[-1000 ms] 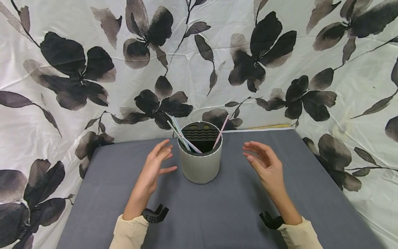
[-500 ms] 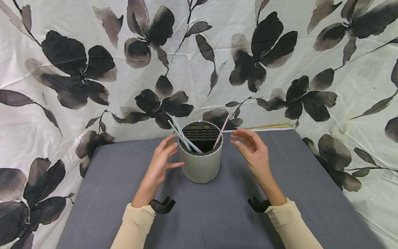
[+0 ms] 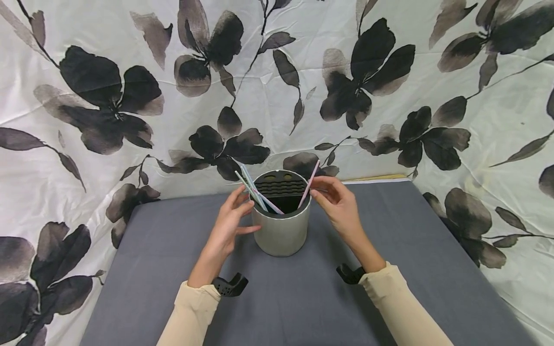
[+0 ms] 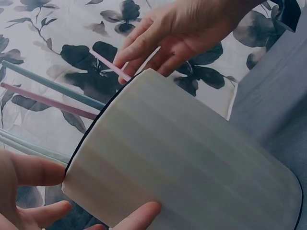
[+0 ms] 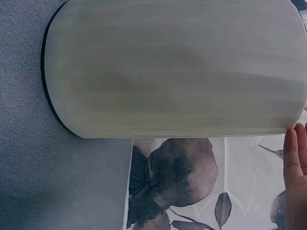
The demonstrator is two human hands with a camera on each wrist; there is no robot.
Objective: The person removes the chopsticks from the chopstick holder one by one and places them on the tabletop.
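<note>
A pale grey cylindrical holder (image 3: 281,236) with a dark ribbed inside stands upright on the cloth. Thin pastel straws lean in it: a pink straw (image 3: 309,183) at the right, and a teal straw (image 4: 53,84) among several at the left. My left hand (image 3: 225,223) is at the left side, one finger at the rim, fingers spread and thumb over the wall in the left wrist view. On the other side my right hand (image 3: 339,206) has bent fingertips at the rim, beside the pink straw. In the right wrist view its fingers (image 5: 291,155) meet the rim's edge.
Grey cloth (image 3: 151,269) covers the table. Behind it hangs a white curtain (image 3: 285,29) with dark flowers, close to the holder's back. A yellow strip (image 3: 381,177) lies along the table's back edge.
Both hands have moved inward to the holder, the right one farther, from well apart to its rim. The holder and straws stay in place.
</note>
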